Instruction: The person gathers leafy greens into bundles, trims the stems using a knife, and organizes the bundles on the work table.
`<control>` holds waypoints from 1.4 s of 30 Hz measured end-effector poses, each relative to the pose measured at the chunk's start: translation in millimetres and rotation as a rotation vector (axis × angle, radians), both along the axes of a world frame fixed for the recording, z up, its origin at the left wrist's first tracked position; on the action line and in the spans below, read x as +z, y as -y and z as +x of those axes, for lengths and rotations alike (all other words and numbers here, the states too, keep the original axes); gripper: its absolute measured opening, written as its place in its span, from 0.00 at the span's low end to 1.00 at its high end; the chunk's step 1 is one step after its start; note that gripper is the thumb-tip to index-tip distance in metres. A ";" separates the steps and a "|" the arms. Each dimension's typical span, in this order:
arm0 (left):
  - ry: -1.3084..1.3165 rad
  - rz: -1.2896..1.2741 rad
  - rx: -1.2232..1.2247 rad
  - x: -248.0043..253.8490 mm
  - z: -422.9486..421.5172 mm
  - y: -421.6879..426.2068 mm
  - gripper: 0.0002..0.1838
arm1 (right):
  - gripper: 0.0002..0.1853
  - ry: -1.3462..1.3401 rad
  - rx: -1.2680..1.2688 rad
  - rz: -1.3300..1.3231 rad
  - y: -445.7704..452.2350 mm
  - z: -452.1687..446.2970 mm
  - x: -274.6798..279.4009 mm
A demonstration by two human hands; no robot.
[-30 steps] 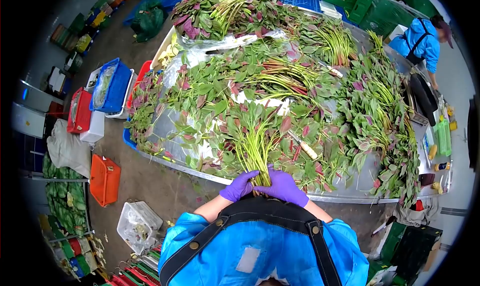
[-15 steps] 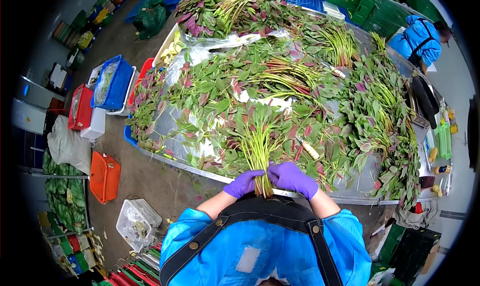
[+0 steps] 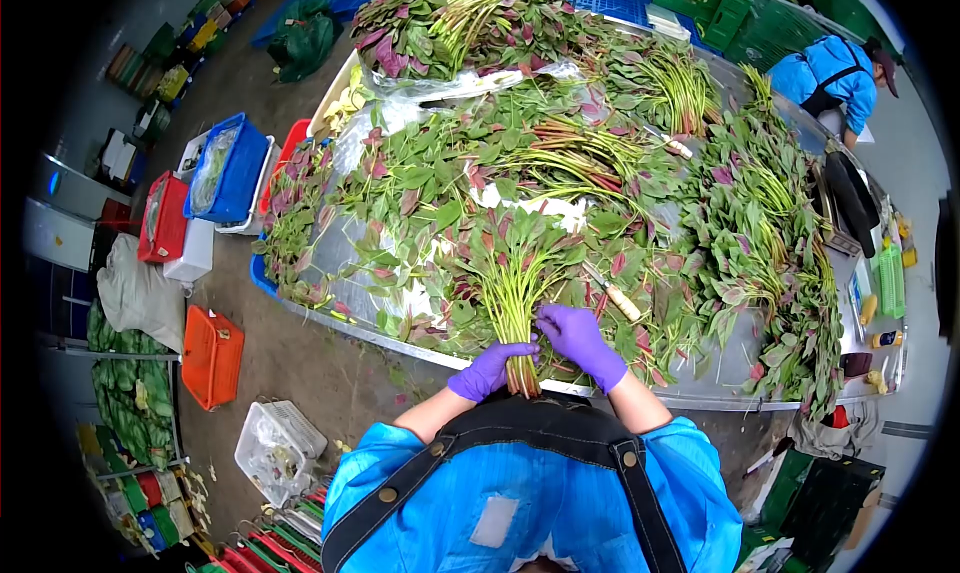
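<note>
Where my hands meet the bunch (image 3: 512,295): its stems run down through my left hand (image 3: 482,373), which is clamped round them low, just above their reddish ends.
Left thumb: laid across the front of the stems, pointing toward my right side.
Right hand (image 3: 580,341): a little farther from my body than the left, fingers curled in, their tips just beside the stems; whether they touch or pinch anything, I cannot tell.
Bunch: upright from my view, stem ends toward my apron (image 3: 545,419), leaves fanned away from me over the near part of the metal table (image 3: 718,365).
Wooden-handled knife (image 3: 622,303): among loose leaves, near my right hand and beyond it, handle end toward me.
Stem pile (image 3: 590,161): mid-table, farther out than the bunch I hold.
Leafy row (image 3: 770,238): along the table's right side, well apart from both hands.
Big heap (image 3: 460,23): at the far end.
Orange basket (image 3: 232,361): on the floor to my left.
Co-worker (image 3: 835,73): far right, in blue, leaning forward.
</note>
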State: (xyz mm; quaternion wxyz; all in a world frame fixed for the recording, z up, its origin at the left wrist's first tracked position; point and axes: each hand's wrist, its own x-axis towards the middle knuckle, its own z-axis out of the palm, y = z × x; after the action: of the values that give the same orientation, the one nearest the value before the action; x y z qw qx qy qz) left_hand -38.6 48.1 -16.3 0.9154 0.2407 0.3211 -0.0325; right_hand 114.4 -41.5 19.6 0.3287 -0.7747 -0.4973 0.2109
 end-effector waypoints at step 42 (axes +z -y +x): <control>-0.177 0.562 -0.092 23.6 -0.1 -21.6 0.14 | 0.14 0.196 0.040 -0.142 16.2 42.9 19.9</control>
State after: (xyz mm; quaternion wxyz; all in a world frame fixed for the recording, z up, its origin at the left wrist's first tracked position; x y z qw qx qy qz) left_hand -38.7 69.7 7.4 0.7787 0.4953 0.3851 -0.0045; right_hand 157.3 -57.7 39.5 0.2185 -0.8029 -0.5263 0.1752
